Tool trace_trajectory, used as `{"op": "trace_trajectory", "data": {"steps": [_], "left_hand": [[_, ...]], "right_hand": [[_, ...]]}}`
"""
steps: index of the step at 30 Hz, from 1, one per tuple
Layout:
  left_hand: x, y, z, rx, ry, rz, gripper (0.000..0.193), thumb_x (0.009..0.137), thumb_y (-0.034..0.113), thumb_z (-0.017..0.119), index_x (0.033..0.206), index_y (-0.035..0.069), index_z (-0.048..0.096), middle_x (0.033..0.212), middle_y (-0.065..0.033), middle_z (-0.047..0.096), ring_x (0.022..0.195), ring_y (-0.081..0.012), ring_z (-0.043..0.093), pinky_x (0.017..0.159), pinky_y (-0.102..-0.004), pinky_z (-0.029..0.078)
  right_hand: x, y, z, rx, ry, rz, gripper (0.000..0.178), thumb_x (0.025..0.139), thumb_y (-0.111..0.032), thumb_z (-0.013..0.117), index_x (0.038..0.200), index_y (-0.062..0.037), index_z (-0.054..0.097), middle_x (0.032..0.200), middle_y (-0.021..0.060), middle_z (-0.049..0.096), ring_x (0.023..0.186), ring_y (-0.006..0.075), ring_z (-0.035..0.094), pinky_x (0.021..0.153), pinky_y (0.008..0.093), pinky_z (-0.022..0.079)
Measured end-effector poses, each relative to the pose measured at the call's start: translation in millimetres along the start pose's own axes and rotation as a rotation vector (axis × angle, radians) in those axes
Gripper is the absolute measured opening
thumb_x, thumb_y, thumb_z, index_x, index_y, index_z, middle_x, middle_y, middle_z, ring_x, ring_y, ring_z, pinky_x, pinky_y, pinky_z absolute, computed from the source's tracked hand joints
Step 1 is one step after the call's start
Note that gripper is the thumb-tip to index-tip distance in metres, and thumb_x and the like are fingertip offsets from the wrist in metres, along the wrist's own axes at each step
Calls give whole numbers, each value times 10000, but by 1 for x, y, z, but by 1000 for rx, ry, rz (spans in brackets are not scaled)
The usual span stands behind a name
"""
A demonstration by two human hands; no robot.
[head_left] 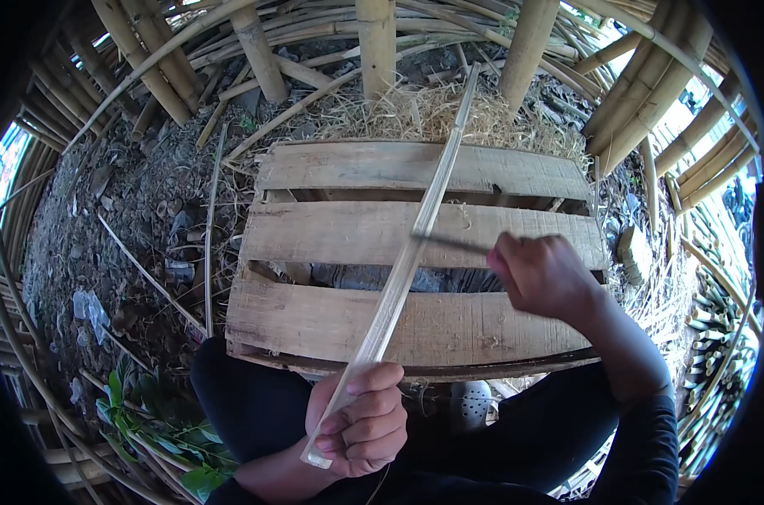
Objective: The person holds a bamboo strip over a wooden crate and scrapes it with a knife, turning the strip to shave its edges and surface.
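A long, pale strip of split bamboo runs slantwise over a low table of wooden slats. Its near end is gripped by my left hand, fingers wrapped round it in front of my lap; the far end reaches past the table's back edge. My right hand is closed round a knife, whose handle is mostly hidden in the fist. The dark, narrow blade points left and its tip end meets the strip about midway along, above the middle slat.
Thin shavings heap behind the table, among upright bamboo poles. Another narrow strip stands left of the table, over littered ground. Stacked bamboo pieces lie at the right. Green leaves are at lower left.
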State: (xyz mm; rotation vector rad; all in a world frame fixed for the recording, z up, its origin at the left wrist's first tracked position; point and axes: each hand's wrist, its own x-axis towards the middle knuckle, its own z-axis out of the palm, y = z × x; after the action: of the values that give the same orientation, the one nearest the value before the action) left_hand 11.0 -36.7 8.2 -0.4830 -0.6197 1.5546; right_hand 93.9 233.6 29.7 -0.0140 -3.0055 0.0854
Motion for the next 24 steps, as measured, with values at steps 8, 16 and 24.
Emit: {"op": "trace_trajectory", "data": {"steps": [8,16,24], "left_hand": [[1,4,1,-23,-9,3,209,953,41,321,761,31,404,412,-42,441,270,-87,441,239,-175,224],[2,0,3,22,24,54,233,948,57,314,729,38,391,390,-23,403,254,-68,376,247,-179,245],[0,4,-3,433,236,41,306,1005,240,306,752,101,407,421,-10,400,256,-98,351,261,-213,259]], "right_hand": [[-3,-4,11,235,0,-247,205,899,-195,591,784,-55,497,509,34,493,389,196,511,367,365,409],[-3,-11,13,244,21,-242,193,921,-183,561,797,-50,496,526,44,493,384,220,502,397,354,430],[2,-21,-5,260,64,-79,177,924,-141,549,785,-42,503,484,55,494,368,201,506,371,342,405]]}}
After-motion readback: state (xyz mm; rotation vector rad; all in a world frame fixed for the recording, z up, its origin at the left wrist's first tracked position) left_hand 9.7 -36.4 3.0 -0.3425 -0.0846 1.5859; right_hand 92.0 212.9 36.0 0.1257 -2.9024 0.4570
